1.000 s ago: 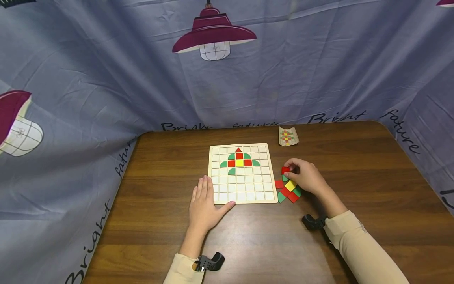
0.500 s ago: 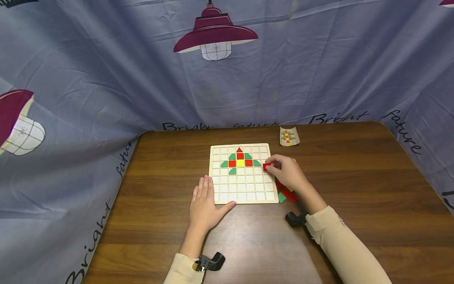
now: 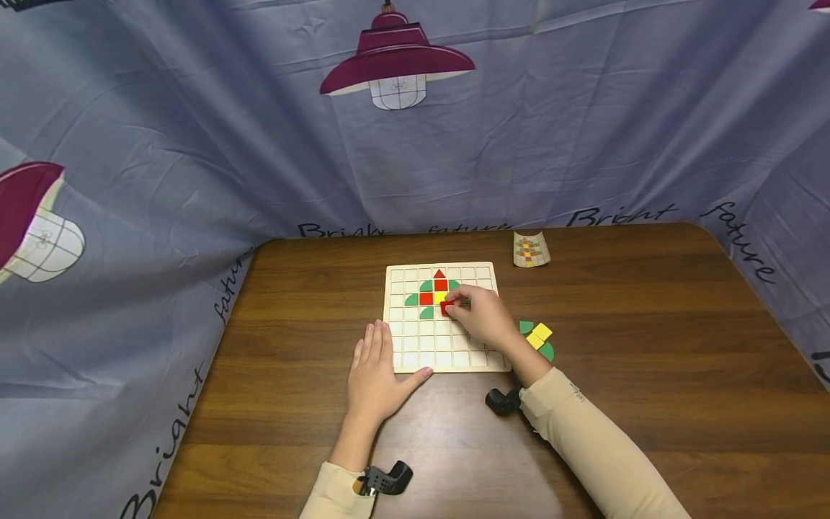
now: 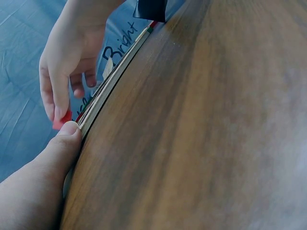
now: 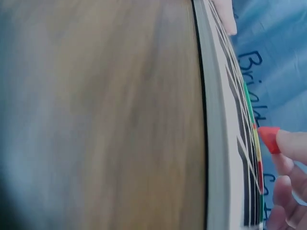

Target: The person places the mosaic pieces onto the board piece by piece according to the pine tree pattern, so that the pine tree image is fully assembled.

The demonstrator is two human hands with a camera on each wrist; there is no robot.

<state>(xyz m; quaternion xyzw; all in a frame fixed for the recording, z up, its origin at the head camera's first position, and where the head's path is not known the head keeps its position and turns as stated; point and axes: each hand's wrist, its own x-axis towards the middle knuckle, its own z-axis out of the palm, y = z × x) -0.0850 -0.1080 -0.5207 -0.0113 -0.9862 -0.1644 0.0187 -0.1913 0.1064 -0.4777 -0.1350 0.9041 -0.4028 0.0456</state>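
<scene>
My right hand (image 3: pixel 483 317) pinches a red tile (image 3: pixel 446 309) between thumb and fingertips, over the white gridded board (image 3: pixel 415 346) just below its yellow square (image 3: pixel 440 297). In the right wrist view the red tile (image 5: pixel 269 138) is tilted and looks slightly above the board's face. Red and green tiles lie in the grid, with a red triangle (image 3: pixel 439 274) on top. My right hand hides some tiles on the pattern's right side. My left hand (image 3: pixel 376 386) rests at the board's lower left corner, fingers straight along the left edge, thumb on the front edge.
Loose yellow tiles (image 3: pixel 538 335) and green tiles (image 3: pixel 547 351) lie right of the board, partly behind my right forearm. A curled card (image 3: pixel 531 250) with a coloured pattern lies at the table's back edge. A lamp-printed curtain (image 3: pixel 551 144) surrounds the wooden table (image 3: pixel 648 324).
My right hand has picked up the red tile from the loose pile and carried it left over the board's middle. The left hand has stayed at the board's corner.
</scene>
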